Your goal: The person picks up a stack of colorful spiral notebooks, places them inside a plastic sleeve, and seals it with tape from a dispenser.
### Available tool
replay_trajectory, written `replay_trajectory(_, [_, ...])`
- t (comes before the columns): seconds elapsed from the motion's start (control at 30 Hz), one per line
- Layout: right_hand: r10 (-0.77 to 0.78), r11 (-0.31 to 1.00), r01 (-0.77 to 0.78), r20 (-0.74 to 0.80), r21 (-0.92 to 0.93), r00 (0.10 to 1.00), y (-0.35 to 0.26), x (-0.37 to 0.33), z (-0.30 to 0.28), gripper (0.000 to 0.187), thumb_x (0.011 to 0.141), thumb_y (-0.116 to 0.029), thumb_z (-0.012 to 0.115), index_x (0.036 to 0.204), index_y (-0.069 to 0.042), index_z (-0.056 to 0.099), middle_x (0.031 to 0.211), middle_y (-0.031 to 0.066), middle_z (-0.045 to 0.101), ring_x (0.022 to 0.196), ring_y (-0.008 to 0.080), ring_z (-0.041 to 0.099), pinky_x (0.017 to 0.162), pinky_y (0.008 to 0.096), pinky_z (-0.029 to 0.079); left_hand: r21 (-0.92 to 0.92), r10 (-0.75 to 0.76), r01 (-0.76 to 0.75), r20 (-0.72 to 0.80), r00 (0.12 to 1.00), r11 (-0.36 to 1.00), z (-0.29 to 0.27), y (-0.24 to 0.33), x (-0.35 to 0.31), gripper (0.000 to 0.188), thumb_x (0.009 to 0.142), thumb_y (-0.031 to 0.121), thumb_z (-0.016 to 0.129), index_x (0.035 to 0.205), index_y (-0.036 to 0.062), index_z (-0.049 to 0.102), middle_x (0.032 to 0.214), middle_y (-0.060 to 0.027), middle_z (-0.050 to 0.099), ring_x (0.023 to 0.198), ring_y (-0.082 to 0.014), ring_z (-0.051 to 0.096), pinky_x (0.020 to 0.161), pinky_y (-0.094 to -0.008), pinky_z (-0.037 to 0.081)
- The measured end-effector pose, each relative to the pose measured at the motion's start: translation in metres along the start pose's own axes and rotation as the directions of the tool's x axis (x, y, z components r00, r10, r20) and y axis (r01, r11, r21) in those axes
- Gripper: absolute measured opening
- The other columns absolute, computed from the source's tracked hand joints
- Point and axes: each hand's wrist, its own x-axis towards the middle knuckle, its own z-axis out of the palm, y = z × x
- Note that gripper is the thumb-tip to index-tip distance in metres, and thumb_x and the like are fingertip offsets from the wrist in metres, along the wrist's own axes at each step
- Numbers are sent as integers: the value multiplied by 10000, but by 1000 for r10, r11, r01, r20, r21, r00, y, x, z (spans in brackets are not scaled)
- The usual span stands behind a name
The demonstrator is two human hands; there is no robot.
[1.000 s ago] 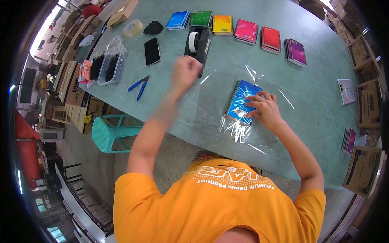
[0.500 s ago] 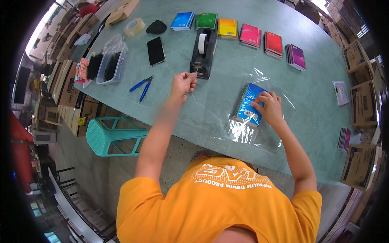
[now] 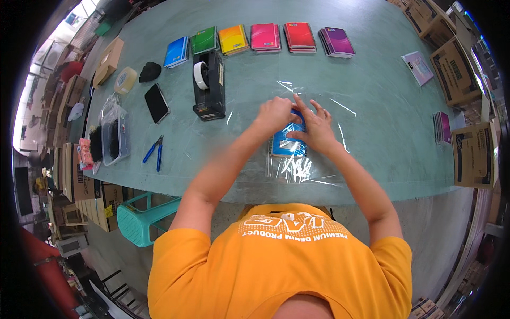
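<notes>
A blue spiral notebook (image 3: 287, 148) lies on clear plastic film (image 3: 300, 173), close to the table's near edge. My left hand (image 3: 276, 114) is at the notebook's far end, its fingers closed in a pinch; whatever they hold is hidden. Spread over the notebook's right side, my right hand (image 3: 317, 130) touches the film with fingers stretched out. To the left stands a black tape dispenser (image 3: 213, 93) carrying a roll of white tape (image 3: 201, 75).
Small stacks of notebooks, from blue (image 3: 176, 52) to purple (image 3: 338, 42), line the far side. At left are a phone (image 3: 156, 103), blue cutters (image 3: 153, 154), a tape roll (image 3: 126, 80) and a plastic tub (image 3: 122, 135). Cartons (image 3: 474, 155) stand at right; a stool (image 3: 139, 222) is below.
My left hand has gone from the tape dispenser rightward to the notebook's far end. My right hand's fingers have spread out on the notebook. The whole view has shifted.
</notes>
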Motion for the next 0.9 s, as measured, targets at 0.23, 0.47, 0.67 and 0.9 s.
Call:
replay_trajectory(0.23, [433, 479, -403, 189, 780, 881, 22, -17, 6, 797, 685, -248, 782, 1322, -39, 351, 1177, 150, 510, 1100, 237, 515, 874, 317, 465, -447, -312, 274, -13, 950, 851, 15, -34, -33, 620, 638, 530, 741, 912, -15, 630, 772, -162, 649, 747, -235, 648, 677, -333, 507])
replay_trajectory(0.47, [207, 708, 59, -287, 703, 935, -1, -53, -16, 513, 653, -58, 780, 1071, -47, 483, 1075, 83, 532, 1005, 185, 537, 805, 294, 490, -702, -165, -66, -257, 952, 709, -14, -3, -75, 576, 624, 99, 805, 1105, 30, 497, 1002, -99, 619, 890, -168, 611, 750, -295, 512])
replay_trajectory(0.67, [-24, 880, 318, -635, 353, 772, -2, -59, 2, 507, 614, -56, 784, 1052, -65, 530, 1055, 91, 523, 972, 229, 513, 810, 339, 448, -615, -88, -233, -446, 891, 754, -5, -19, -92, 493, 618, 45, 792, 1038, 55, 534, 988, -63, 558, 835, -146, 573, 699, -261, 493])
replay_trajectory(0.9, [-340, 938, 314, -569, -147, 749, -21, -50, -5, 490, 608, -242, 758, 1067, -163, 607, 1066, -5, 536, 1023, 228, 463, 878, 378, 341, -225, 213, -424, -610, 763, 877, -6, -16, -82, 535, 599, 40, 789, 1083, 77, 565, 971, -76, 548, 857, -193, 547, 708, -291, 463])
